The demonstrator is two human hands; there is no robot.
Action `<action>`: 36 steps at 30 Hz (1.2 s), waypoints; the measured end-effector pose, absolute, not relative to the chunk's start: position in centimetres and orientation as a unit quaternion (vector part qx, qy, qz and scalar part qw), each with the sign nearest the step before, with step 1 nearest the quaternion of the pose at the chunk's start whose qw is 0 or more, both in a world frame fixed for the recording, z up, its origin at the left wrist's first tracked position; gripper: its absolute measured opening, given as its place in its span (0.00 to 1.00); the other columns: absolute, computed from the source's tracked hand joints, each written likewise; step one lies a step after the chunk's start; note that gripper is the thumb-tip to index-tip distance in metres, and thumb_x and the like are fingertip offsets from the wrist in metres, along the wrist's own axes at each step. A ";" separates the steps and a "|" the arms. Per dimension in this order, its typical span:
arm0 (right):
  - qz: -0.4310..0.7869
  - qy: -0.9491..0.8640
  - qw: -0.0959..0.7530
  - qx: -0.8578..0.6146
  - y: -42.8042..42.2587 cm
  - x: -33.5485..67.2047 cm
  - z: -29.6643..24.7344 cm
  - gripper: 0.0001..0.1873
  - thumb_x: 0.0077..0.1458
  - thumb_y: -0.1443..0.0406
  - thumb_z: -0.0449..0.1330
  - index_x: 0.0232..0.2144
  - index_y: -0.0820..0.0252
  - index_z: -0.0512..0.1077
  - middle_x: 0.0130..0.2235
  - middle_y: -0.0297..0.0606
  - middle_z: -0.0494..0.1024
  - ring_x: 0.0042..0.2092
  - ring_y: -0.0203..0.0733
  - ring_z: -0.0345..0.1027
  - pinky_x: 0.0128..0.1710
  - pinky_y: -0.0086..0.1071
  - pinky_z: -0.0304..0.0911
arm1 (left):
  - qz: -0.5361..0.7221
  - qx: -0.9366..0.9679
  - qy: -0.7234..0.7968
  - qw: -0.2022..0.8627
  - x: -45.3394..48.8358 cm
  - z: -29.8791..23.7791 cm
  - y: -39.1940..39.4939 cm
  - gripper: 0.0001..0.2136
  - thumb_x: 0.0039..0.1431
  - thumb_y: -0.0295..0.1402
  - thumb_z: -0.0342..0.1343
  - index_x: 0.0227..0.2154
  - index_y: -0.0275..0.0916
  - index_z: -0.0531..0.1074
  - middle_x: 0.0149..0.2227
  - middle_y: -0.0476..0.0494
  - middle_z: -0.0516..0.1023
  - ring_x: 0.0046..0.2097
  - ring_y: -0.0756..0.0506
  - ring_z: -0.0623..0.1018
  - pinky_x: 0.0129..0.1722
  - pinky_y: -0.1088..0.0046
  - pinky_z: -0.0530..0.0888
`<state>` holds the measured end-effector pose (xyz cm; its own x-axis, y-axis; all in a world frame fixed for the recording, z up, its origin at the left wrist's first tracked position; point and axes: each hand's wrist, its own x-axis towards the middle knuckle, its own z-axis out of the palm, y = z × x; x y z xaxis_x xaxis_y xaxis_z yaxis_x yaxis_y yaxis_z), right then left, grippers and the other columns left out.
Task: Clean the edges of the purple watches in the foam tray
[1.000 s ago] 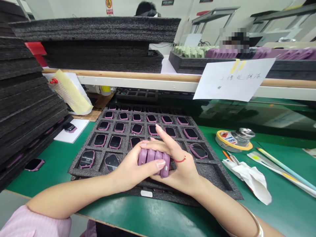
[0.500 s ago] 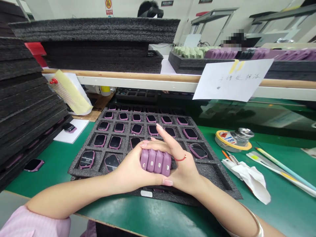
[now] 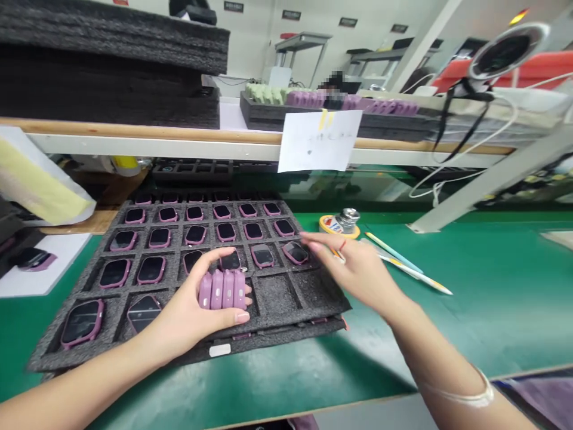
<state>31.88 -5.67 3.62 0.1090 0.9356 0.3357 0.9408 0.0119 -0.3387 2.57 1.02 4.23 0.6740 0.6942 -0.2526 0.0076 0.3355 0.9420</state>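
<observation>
My left hand (image 3: 192, 310) is closed around a row of several purple smartwatches (image 3: 222, 291), standing side by side with their narrow edges toward me. It is above the front of a black foam tray (image 3: 188, 337). Purple-framed smartwatches with dark screens lie in many of its compartments. My right hand (image 3: 358, 266) reaches in from the right with its fingers stretched out and nothing visible in them. Its fingertips are beside a smartwatch (image 3: 296, 252) in the right column; whether they touch it I cannot tell. The front right compartments (image 3: 275, 292) are bare.
Behind the tray, a shelf (image 3: 250, 140) carries foam stacks and a paper sign (image 3: 320, 140). Right of the tray are a tape roll (image 3: 329, 224) with a metal-topped container (image 3: 349, 216) and pens (image 3: 398, 254). At left, another smartwatch (image 3: 33, 258) rests on white paper (image 3: 58, 278).
My right hand has left the held smartwatches and moved to the tray's right edge. My left hand keeps hold of them alone. The view has turned to the right.
</observation>
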 end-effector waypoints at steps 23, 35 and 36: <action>-0.073 -0.440 -0.005 -0.895 -8.0 47.4 1.8 0.18 0.65 0.59 0.60 0.53 0.61 0.70 0.53 0.43 0.75 0.49 0.45 0.74 0.48 0.44 0.73 | 0.227 0.574 0.375 0.692 2.8 4.4 0.8 0.25 0.45 0.34 0.73 0.45 0.43 0.70 0.45 0.43 0.84 0.48 0.37 0.83 0.54 0.55 0.77; -0.099 -0.483 -0.036 -0.869 -4.5 40.9 7.9 0.17 0.68 0.59 0.52 0.41 0.65 0.76 0.36 0.46 0.78 0.35 0.47 0.74 0.33 0.40 0.66 | 0.200 0.632 0.377 0.647 2.6 4.2 0.8 0.26 0.42 0.35 0.73 0.45 0.44 0.70 0.45 0.43 0.81 0.48 0.36 0.82 0.51 0.55 0.75; -0.119 -0.501 -0.019 -0.857 -4.4 39.8 8.1 0.20 0.69 0.60 0.48 0.44 0.67 0.76 0.37 0.50 0.77 0.36 0.51 0.73 0.33 0.41 0.64 | 0.197 0.634 0.375 0.647 2.6 4.2 0.8 0.26 0.42 0.34 0.73 0.45 0.44 0.70 0.46 0.44 0.81 0.48 0.37 0.81 0.52 0.55 0.75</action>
